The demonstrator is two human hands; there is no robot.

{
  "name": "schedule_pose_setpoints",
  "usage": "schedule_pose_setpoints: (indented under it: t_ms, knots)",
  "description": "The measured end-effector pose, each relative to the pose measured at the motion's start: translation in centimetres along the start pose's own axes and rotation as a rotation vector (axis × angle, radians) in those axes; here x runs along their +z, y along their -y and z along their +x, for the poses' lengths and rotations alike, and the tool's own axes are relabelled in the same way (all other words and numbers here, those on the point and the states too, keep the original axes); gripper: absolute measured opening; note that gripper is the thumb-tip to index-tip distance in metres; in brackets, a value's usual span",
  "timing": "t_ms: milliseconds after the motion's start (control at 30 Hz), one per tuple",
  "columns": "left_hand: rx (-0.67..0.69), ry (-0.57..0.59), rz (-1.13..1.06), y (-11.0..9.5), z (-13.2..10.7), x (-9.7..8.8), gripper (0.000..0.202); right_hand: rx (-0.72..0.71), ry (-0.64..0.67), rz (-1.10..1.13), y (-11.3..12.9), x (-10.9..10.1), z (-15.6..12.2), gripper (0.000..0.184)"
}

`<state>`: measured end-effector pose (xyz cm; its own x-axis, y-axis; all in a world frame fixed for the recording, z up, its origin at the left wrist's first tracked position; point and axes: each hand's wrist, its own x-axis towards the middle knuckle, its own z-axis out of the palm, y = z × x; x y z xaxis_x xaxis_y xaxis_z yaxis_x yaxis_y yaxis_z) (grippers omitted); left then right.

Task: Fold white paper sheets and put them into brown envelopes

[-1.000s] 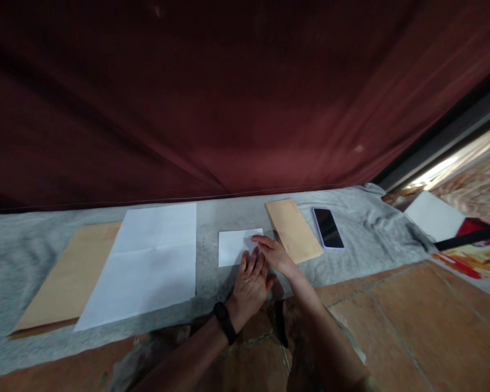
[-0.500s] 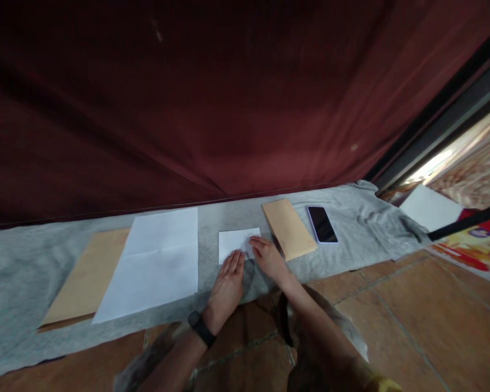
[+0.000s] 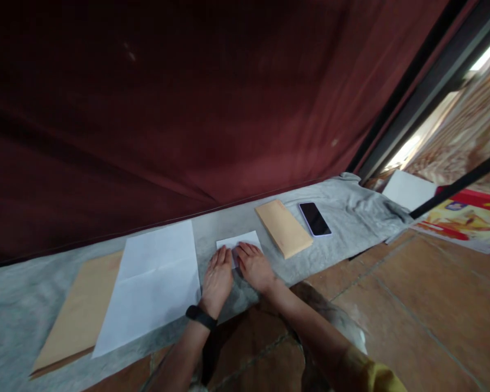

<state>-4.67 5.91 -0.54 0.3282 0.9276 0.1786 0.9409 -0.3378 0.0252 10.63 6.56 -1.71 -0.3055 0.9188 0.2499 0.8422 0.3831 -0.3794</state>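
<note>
A small folded sheet of white paper [image 3: 239, 238] lies on the grey cloth in front of me. My left hand [image 3: 218, 275] rests flat over its left part, fingers stretched out. On its near right part lies my right hand [image 3: 255, 265], its fingers extended and pressing down. Both hands cover the near edge of the folded paper. A large white sheet [image 3: 153, 283] with a crease across it is to the left of my left hand, partly on top of a brown envelope stack [image 3: 79, 310]. Right of my right hand is a smaller stack of brown envelopes [image 3: 283, 226].
A phone [image 3: 315, 219] with a pale purple case lies right of the small envelopes. The grey cloth [image 3: 351, 218] covers a narrow bench before a dark red curtain [image 3: 228, 109]. A dark metal frame [image 3: 416, 92] and a colourful printed box [image 3: 469, 220] are at the right.
My left hand has moved up onto the left part of the folded paper. My right hand has slid left and nearer to me along it. The view has tilted slightly.
</note>
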Motion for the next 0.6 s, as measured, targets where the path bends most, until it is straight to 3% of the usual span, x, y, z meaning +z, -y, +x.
schedule_pose_setpoints:
  t_ms: [267, 600]
  knots:
    - [-0.025, -0.01, -0.039, 1.0, 0.2, 1.4, 0.056, 0.026, 0.047, -0.08, -0.9, 0.3, 0.6, 0.043]
    - [0.007, 0.037, -0.094, 2.2, 0.4, 2.3, 0.052, 0.037, 0.008, -0.138, -4.8, -0.7, -0.8, 0.044]
